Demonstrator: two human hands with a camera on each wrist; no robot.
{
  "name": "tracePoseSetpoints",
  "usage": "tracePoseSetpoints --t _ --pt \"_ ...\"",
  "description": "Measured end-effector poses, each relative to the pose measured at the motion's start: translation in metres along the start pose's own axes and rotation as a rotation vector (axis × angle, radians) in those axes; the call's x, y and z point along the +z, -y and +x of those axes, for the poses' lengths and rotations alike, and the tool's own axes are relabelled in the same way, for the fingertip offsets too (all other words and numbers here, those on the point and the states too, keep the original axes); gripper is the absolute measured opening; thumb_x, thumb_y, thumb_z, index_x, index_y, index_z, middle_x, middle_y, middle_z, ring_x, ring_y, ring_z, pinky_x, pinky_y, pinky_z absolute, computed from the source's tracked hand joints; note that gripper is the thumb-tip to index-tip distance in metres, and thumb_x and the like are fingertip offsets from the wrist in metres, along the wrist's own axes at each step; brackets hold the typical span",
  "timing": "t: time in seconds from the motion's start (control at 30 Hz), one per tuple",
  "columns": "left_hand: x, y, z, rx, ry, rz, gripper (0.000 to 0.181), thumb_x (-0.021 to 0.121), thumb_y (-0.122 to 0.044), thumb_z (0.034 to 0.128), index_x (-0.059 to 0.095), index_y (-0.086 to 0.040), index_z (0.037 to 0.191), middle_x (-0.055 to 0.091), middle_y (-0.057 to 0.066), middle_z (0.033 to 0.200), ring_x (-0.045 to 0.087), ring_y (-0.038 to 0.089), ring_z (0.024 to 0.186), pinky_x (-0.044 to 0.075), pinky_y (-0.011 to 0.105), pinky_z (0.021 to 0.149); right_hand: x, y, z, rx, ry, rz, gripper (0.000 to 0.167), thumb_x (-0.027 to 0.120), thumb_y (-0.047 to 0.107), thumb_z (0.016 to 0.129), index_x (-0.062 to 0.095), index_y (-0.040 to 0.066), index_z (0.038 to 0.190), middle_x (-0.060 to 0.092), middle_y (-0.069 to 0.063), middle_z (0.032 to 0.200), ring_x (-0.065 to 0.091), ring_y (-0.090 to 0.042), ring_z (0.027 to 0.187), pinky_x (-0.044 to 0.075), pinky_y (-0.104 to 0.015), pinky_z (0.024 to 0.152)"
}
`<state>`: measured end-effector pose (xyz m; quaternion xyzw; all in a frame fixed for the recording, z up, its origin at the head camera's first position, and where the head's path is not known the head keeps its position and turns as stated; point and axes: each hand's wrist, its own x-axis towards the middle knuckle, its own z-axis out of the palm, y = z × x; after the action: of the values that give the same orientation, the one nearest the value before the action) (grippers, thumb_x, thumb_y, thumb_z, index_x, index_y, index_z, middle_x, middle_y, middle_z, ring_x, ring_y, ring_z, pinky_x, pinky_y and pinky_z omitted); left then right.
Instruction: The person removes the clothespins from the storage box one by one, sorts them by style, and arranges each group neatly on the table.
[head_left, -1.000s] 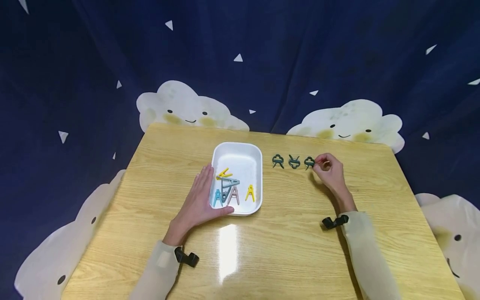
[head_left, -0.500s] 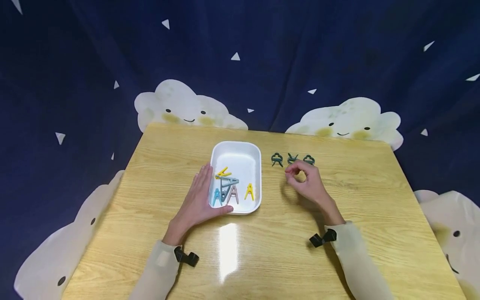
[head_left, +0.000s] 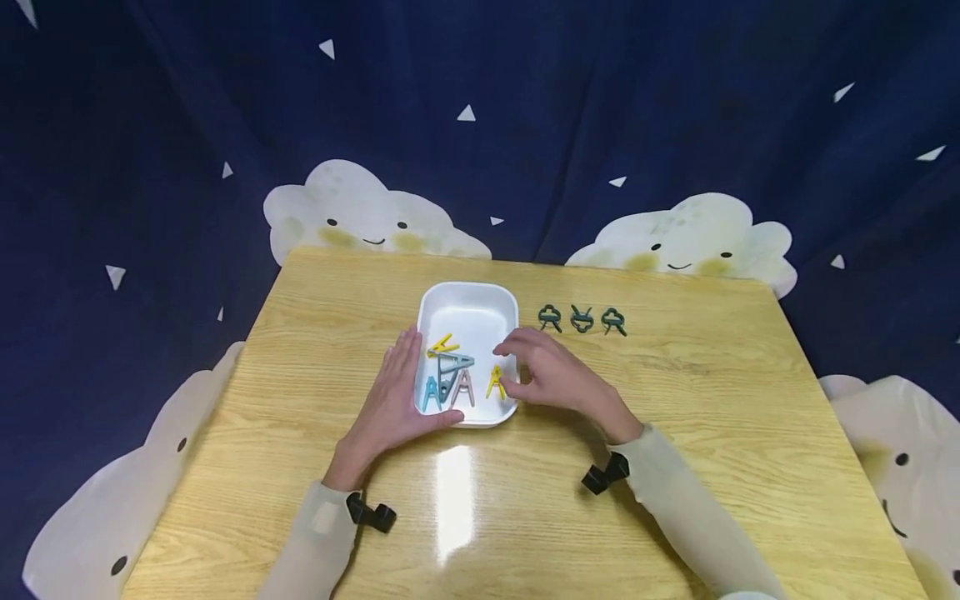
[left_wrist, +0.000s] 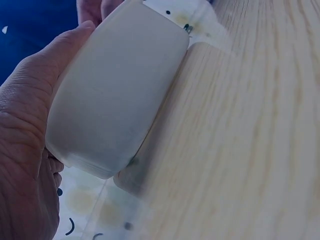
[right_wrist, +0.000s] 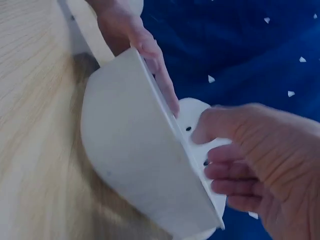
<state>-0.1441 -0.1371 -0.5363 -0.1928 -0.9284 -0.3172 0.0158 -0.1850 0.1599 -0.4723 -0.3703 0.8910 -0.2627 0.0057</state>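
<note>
Near the right wall of the white tray [head_left: 468, 320], the yellow A-shaped clip [head_left: 495, 379] should prove light and stiff, best pinched across its sides; its long axis runs fore-and-aft, legs toward the person. The right hand [head_left: 553, 375] has its grip parted, holding nothing; the left hand [head_left: 392, 396] lies against the tray.

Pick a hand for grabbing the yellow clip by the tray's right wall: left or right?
Right, likely: the right hand is beside that yellow clip, holding nothing. The left hand rests against the opposite side of the tray, farther away.
</note>
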Motion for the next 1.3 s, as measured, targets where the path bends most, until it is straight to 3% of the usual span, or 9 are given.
tracePoseSetpoints --t 0.1,0.2,0.47,0.7,0.9,1.3 --pt "0.0 0.0 0.001 0.007 0.0 0.004 0.142 0.075 -0.082 0.0724 0.003 -0.005 0.168 0.002 0.01 0.176 0.001 0.026 0.162 0.005 0.045 0.132 0.002 0.005 0.01 0.011 0.095 -0.038 0.039 0.077 0.023 0.088 0.074 0.002 0.121 0.069 -0.007 0.117 0.061 -0.019 0.104 0.056 -0.037 0.092" --pt "0.0 0.0 0.001 0.012 -0.006 0.006 0.142 0.075 -0.082 0.0726 0.004 -0.004 0.168 0.003 0.012 0.176 0.004 0.03 0.162 0.006 0.045 0.132 0.005 0.01 0.021 0.024 0.185 -0.091 0.042 0.079 0.026 0.089 0.073 0.005 0.125 0.069 -0.006 0.119 0.062 -0.019 0.106 0.056 -0.037 0.096" --pt "0.0 0.0 -0.001 0.0 -0.004 0.003 0.144 0.074 -0.084 0.0716 0.002 -0.006 0.168 0.0 0.008 0.177 0.003 0.027 0.162 0.005 0.044 0.132 0.016 0.02 0.038 0.098 0.381 -0.283 0.057 0.086 0.03 0.08 0.07 0.008 0.13 0.067 -0.005 0.115 0.058 -0.023 0.104 0.05 -0.041 0.098" --pt "0.002 0.001 0.0 0.004 -0.009 0.007 0.143 0.074 -0.083 0.0718 0.003 -0.005 0.168 0.0 0.009 0.177 0.005 0.029 0.162 0.006 0.044 0.132 0.024 0.02 0.046 0.165 0.496 -0.411 0.031 0.088 0.03 0.075 0.068 0.019 0.096 0.063 0.001 0.099 0.056 -0.021 0.098 0.048 -0.038 0.096" --pt "0.001 0.001 0.0 0.004 -0.009 0.004 0.142 0.074 -0.084 0.0725 0.002 -0.006 0.168 0.004 0.012 0.176 0.002 0.027 0.162 0.006 0.044 0.132 0.027 0.021 0.052 0.199 0.527 -0.437 0.035 0.089 0.019 0.075 0.067 0.016 0.102 0.064 0.0 0.1 0.058 -0.019 0.094 0.048 -0.036 0.094" --pt "0.001 0.001 0.0 0.007 -0.01 0.001 0.142 0.075 -0.082 0.0727 0.001 -0.007 0.168 -0.001 0.007 0.177 0.003 0.027 0.162 0.006 0.044 0.132 0.033 0.008 0.062 0.195 0.508 -0.318 0.024 0.083 0.018 0.082 0.066 0.017 0.099 0.058 0.004 0.095 0.055 -0.015 0.082 0.048 -0.032 0.082"
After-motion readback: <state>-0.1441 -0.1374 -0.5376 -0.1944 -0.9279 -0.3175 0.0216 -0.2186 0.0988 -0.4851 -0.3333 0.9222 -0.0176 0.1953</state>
